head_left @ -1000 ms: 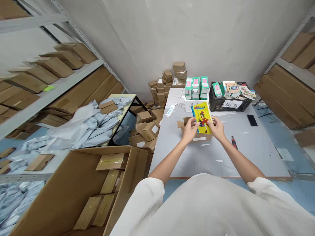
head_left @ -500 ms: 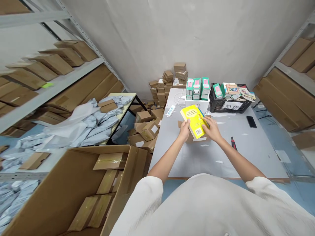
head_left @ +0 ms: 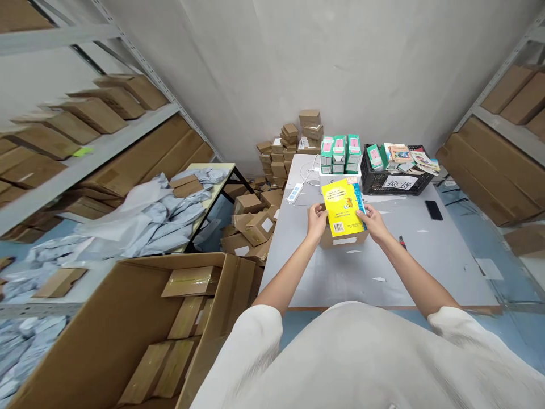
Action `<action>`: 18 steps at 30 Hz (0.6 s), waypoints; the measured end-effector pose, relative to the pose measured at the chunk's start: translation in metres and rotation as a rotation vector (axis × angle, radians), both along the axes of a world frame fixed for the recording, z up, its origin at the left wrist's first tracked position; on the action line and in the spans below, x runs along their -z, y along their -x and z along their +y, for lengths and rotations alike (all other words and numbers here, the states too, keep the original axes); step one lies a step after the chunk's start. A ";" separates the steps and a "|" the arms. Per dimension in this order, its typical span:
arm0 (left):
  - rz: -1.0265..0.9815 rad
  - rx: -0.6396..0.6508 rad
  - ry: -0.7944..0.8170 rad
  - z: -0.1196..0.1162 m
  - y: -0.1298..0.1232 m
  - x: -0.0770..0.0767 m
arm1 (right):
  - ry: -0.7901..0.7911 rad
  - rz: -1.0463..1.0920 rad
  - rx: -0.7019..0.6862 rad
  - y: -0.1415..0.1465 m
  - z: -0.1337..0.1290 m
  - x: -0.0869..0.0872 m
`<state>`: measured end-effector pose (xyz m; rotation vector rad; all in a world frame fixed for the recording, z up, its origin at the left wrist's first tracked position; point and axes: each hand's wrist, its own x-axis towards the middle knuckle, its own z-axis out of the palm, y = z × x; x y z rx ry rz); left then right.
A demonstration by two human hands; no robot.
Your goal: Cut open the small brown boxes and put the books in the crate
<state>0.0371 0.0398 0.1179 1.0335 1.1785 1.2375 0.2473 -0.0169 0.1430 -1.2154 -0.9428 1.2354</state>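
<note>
A yellow book (head_left: 344,209) with a blue edge and a barcode is held up over the table, its printed cover facing me. My left hand (head_left: 317,224) is closed at its left edge, the thumb by the cover. On the opposite side, my right hand (head_left: 374,224) pinches the blue edge between thumb and fingers. Directly below the book is a brown cardboard box (head_left: 328,241) with a white label; the book hides most of it.
Behind the book stand a white bin (head_left: 324,180) of green boxes and a black crate (head_left: 374,184) of books. A phone (head_left: 433,210) and a red-black utility knife (head_left: 402,242) lie right. A large open carton (head_left: 238,289) stands left; a power strip (head_left: 295,193) lies on the table.
The book has turned more upright and flat toward me, showing its blue edge. My right hand has shifted slightly right and up the edge; my left hand has moved slightly left.
</note>
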 end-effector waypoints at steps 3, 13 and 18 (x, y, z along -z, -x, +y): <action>0.025 0.044 0.019 -0.015 -0.012 -0.008 | -0.111 -0.158 0.085 0.007 -0.001 -0.007; -0.322 0.194 0.104 -0.029 -0.025 -0.028 | -0.464 -0.884 0.027 0.037 -0.014 0.005; -0.320 0.104 0.121 -0.023 -0.017 -0.009 | -0.501 -1.020 -0.127 0.041 -0.023 0.016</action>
